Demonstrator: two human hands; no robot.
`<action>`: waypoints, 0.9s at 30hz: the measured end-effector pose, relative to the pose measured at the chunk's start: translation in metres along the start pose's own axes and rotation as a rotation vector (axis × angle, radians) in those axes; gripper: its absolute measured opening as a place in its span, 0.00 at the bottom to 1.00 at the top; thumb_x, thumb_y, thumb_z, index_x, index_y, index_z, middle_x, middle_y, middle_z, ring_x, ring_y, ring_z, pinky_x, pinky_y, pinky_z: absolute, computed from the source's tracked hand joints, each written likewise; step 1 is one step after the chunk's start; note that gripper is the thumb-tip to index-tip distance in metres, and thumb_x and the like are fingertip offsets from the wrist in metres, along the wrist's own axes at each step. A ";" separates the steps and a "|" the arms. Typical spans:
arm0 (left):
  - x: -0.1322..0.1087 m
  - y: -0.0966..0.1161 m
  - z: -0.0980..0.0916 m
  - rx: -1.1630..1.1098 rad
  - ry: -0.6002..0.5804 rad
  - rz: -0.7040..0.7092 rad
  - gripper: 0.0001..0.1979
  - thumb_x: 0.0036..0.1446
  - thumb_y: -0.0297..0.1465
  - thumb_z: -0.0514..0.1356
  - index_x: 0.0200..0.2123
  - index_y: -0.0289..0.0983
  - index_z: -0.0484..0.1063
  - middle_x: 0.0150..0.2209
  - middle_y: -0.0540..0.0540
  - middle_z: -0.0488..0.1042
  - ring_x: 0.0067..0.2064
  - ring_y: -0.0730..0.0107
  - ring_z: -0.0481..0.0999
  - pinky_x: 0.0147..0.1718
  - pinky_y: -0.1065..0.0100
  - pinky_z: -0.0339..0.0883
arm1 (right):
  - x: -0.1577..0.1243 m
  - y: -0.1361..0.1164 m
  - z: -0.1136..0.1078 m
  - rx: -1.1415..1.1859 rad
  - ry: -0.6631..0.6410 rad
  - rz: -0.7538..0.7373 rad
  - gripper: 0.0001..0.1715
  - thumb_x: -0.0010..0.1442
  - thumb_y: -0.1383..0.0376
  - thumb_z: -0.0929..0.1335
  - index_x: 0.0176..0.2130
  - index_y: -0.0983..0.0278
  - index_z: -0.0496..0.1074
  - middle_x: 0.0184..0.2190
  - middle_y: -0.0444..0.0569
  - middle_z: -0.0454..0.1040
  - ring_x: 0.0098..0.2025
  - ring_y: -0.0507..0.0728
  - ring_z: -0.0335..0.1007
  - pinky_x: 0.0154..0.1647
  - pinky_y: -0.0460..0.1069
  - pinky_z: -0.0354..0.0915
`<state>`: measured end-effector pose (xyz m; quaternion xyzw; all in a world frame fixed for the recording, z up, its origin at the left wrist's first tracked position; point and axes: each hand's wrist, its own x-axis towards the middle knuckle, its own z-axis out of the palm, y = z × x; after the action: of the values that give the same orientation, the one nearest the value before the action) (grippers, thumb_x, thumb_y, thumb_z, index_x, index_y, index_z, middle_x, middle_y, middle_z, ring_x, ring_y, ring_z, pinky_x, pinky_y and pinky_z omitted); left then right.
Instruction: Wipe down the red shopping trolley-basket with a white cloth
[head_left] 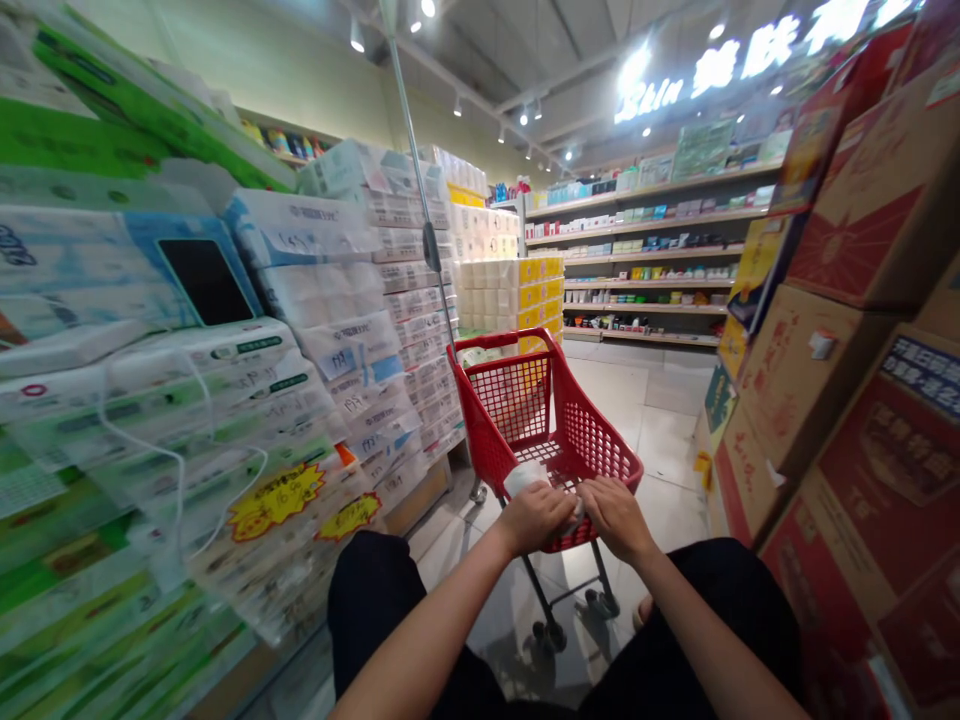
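Observation:
A red plastic shopping cart (600, 450) stands in front of my knees, its perforated basket turned towards me. At its near rim my left hand (536, 515) is closed around a crumpled white cloth (523, 478), part of which sticks out past the knuckles. My right hand (616, 518) is beside it, fingers curled at the same rim. A bit of the white cloth shows between the two hands, and the right fingers appear closed on that end. The fingertips of both hands are mostly hidden.
Stacked tissue packs (330, 300) rise on the left, with a dark-screened phone (206, 282) and a white cable on them. A thin metal pole (412, 130) stands at the cart's left. Cardboard boxes (795, 370) line the right; stocked shelves (645, 250) stand behind.

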<state>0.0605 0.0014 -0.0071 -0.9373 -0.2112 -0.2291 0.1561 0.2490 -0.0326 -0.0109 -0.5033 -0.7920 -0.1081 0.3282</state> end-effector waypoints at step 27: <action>0.010 -0.055 0.000 0.060 0.127 -0.428 0.11 0.67 0.33 0.46 0.41 0.38 0.67 0.44 0.45 0.69 0.55 0.63 0.64 0.66 0.46 0.43 | 0.021 -0.030 0.002 -0.202 -0.113 -0.022 0.15 0.62 0.55 0.65 0.31 0.63 0.69 0.29 0.47 0.74 0.34 0.55 0.68 0.37 0.50 0.53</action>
<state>0.0426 0.0516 0.0089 -0.8497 -0.4018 -0.3092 0.1449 0.2167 -0.0304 0.0048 -0.5303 -0.7998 -0.1625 0.2297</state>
